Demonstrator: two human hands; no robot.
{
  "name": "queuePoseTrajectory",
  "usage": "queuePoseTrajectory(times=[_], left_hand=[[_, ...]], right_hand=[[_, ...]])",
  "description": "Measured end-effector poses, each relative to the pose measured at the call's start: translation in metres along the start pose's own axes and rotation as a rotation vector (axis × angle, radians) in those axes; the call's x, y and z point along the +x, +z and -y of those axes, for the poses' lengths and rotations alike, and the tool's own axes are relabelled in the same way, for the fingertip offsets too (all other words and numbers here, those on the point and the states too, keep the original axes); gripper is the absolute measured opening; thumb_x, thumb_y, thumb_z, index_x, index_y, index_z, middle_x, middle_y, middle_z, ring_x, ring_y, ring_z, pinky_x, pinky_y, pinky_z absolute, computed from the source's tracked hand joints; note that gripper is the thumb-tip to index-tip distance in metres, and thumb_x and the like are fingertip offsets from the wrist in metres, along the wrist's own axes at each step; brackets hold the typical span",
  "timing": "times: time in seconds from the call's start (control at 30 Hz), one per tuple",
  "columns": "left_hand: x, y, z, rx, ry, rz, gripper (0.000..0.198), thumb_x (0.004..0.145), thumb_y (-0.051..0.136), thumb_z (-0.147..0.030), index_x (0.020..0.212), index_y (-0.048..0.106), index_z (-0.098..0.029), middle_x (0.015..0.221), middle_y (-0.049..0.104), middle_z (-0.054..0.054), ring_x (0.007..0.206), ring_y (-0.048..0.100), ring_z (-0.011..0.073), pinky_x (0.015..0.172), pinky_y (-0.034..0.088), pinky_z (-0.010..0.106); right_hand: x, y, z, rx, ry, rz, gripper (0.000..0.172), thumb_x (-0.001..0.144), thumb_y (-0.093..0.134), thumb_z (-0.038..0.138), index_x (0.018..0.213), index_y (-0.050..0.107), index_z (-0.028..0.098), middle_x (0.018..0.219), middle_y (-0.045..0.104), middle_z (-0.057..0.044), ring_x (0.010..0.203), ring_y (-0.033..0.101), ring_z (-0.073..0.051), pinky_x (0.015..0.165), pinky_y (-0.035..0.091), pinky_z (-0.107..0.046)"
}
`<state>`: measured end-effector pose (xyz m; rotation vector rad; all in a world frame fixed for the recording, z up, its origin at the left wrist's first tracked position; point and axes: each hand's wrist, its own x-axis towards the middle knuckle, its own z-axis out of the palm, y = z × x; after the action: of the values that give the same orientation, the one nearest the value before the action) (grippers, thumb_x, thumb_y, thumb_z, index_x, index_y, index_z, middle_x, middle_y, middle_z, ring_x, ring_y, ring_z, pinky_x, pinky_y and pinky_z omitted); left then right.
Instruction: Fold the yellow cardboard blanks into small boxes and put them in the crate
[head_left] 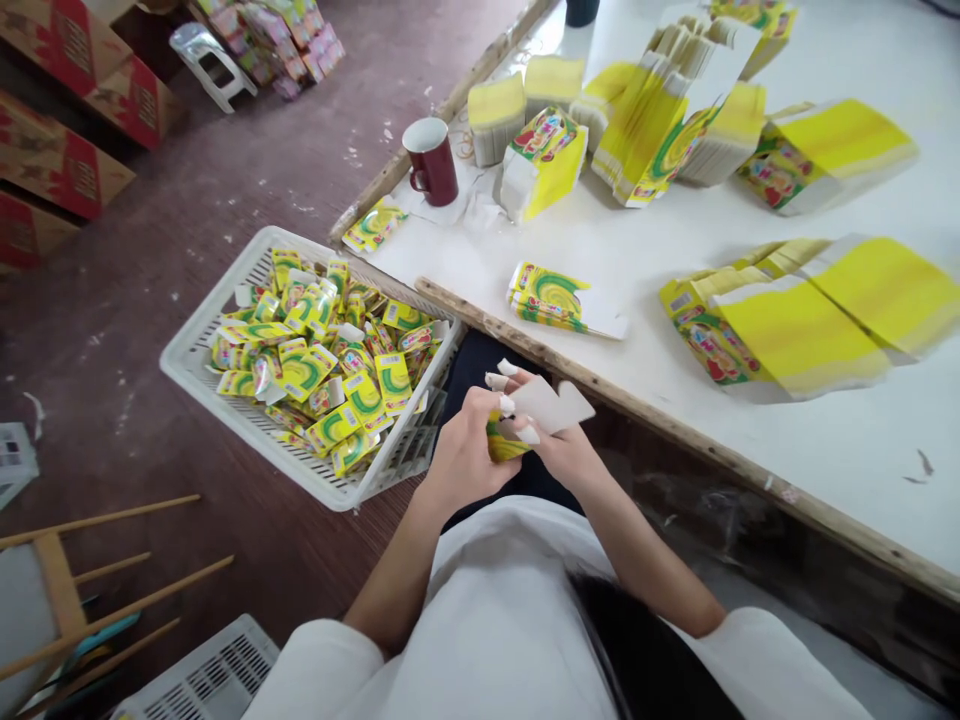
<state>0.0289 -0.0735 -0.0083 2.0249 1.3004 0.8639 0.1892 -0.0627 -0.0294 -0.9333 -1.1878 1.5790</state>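
Over my lap, my left hand [474,447] and my right hand [556,437] close together round one small yellow carton [508,445]. Its white inner flaps stick up to the right between my fingers. White tape or finger covers wrap several of my fingertips. To my left, a white plastic basket [196,372] is heaped with folded yellow and green cartons [307,372]. On the table just ahead lies a small loose stack of flat cartons [553,297]. Larger stacks of flat yellow cartons [806,325] lie farther right.
The white table [750,450] has a wooden edge strip along my side. A dark red mug [433,165] stands near its left corner, beside more carton stacks [547,160]. Cardboard boxes [67,140], a grey stool [211,65] and a wooden-legged piece [64,590] occupy the floor at left.
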Motion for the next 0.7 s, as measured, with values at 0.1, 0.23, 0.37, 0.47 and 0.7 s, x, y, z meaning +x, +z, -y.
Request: queuePoseTrajectory(times=[0.1,0.23,0.37,0.47,0.7], left_hand=[[0.003,0.0,0.004,-0.008,-0.087,0.037,0.061,0.076,0.072,-0.023,0.126,0.037,-0.027,0.103,0.061,0.003,0.083,0.068,0.0197,0.072,0.055,0.031],[0.005,0.007,0.013,0.082,-0.111,-0.057,0.083,0.072,0.071,-0.019,0.143,0.028,-0.019,0.132,0.054,0.018,0.114,0.064,0.0299,0.095,0.056,0.046],[0.004,0.0,0.018,0.144,-0.115,-0.114,0.068,0.075,0.076,-0.021,0.136,0.045,-0.022,0.128,0.062,0.015,0.118,0.064,0.0305,0.102,0.054,0.049],[0.004,-0.013,0.018,0.148,-0.097,-0.071,0.058,0.077,0.08,-0.028,0.129,0.054,-0.022,0.119,0.07,0.012,0.113,0.069,0.0291,0.099,0.056,0.045],[0.012,-0.027,0.013,0.173,-0.071,0.018,0.057,0.073,0.082,-0.027,0.125,0.061,-0.02,0.116,0.075,0.011,0.107,0.072,0.0296,0.095,0.058,0.042]], right_hand=[[-0.004,0.001,-0.001,-0.142,-0.117,0.083,0.074,0.094,0.062,0.062,0.155,0.045,0.024,0.158,0.052,-0.014,0.143,0.053,-0.03,0.12,0.044,-0.049],[-0.003,-0.002,-0.006,-0.41,-0.263,-0.008,0.05,0.101,0.053,0.025,0.15,0.055,0.029,0.155,0.057,-0.008,0.144,0.053,-0.025,0.122,0.043,-0.044],[0.002,-0.016,-0.01,-0.524,-0.353,-0.121,0.052,0.099,0.05,0.014,0.148,0.058,0.031,0.156,0.055,-0.007,0.143,0.054,-0.025,0.118,0.048,-0.043],[0.006,-0.029,-0.008,-0.619,-0.362,0.017,0.044,0.098,0.055,0.015,0.138,0.066,0.03,0.165,0.042,-0.01,0.144,0.053,-0.028,0.111,0.053,-0.04],[0.014,-0.046,0.01,-0.602,-0.349,0.261,0.022,0.093,0.067,0.019,0.114,0.07,0.025,0.16,0.045,-0.015,0.146,0.049,-0.032,0.114,0.048,-0.049]])
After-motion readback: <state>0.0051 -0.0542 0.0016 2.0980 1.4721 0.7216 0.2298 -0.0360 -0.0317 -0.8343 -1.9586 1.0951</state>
